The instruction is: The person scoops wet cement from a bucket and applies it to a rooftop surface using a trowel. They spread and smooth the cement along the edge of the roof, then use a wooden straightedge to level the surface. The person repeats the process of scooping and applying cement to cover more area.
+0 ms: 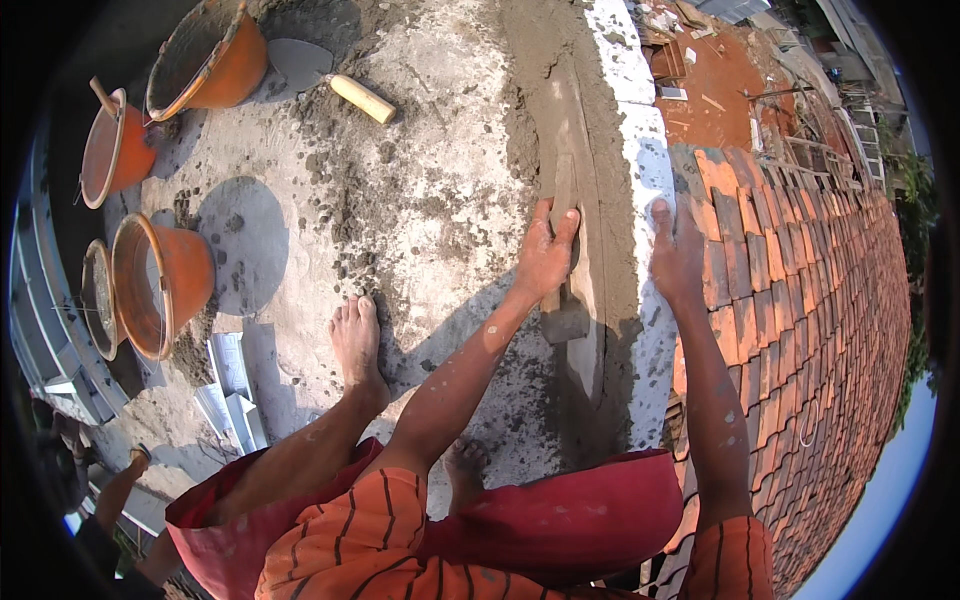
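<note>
A long mortar-smeared wooden board lies lengthwise on a strip of wet grey mortar. My left hand is closed around the board near its middle, thumb on the near side of the grip. Just below that hand is a small grey block-like piece. My right hand grips the white, mortar-spotted edge that borders the strip, its thumb on top. The other right fingers are mostly hidden at the outer side.
Several orange buckets stand at left. A trowel with a pale wooden handle lies at upper left. Bent light metal pieces lie near my bare foot. Beyond the white edge, an orange tiled roof slopes away. Another person's arm shows lower left.
</note>
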Demonstrator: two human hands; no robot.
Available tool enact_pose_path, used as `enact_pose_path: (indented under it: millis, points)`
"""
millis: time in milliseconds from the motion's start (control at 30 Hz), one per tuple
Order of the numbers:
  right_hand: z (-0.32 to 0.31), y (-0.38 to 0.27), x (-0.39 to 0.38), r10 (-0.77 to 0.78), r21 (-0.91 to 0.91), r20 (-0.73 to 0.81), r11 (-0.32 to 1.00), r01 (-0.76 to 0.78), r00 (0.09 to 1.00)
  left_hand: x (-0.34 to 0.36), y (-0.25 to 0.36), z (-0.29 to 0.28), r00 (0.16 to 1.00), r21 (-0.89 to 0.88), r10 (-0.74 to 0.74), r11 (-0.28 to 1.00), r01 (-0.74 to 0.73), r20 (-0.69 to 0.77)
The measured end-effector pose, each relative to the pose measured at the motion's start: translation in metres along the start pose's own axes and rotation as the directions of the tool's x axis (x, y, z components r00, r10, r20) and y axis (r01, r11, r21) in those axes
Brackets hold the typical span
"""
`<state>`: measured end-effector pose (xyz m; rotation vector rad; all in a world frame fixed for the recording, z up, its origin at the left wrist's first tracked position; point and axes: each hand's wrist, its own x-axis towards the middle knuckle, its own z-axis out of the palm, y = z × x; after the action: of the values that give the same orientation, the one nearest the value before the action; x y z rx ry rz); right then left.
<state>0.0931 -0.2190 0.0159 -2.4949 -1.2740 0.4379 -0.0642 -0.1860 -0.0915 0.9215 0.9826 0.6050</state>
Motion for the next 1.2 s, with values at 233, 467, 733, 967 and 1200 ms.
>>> enact_pose_path:
  millis: [233,467,733,967,1200]
  points:
    - [0.002,0.008,0.004,-0.02,0.008,0.015,1.0,0.02,1.0,0.0,-0.015,-0.008,0.988,-0.146,-0.128,0.98,0.139,0.081]
    - [0.001,0.004,0.0,-0.001,-0.047,-0.027,0.999,0.0,1.0,-0.118,-0.096,0.03,0.994,-0.022,-0.105,0.994,0.105,-0.006]
    - [-0.003,-0.006,0.002,-0.013,0.014,0.02,1.0,0.012,1.0,0.085,-0.014,-0.033,0.994,-0.124,-0.102,0.987,0.098,-0.025]
    - [-0.002,-0.01,0.003,0.005,0.062,0.05,0.998,-0.008,0.999,0.133,0.009,-0.047,0.998,-0.101,-0.052,0.994,0.047,-0.044]
    - [-0.001,0.008,0.006,0.0,0.075,0.01,0.997,0.0,1.0,-0.103,-0.104,0.02,0.992,0.044,-0.123,0.992,0.121,0.031]
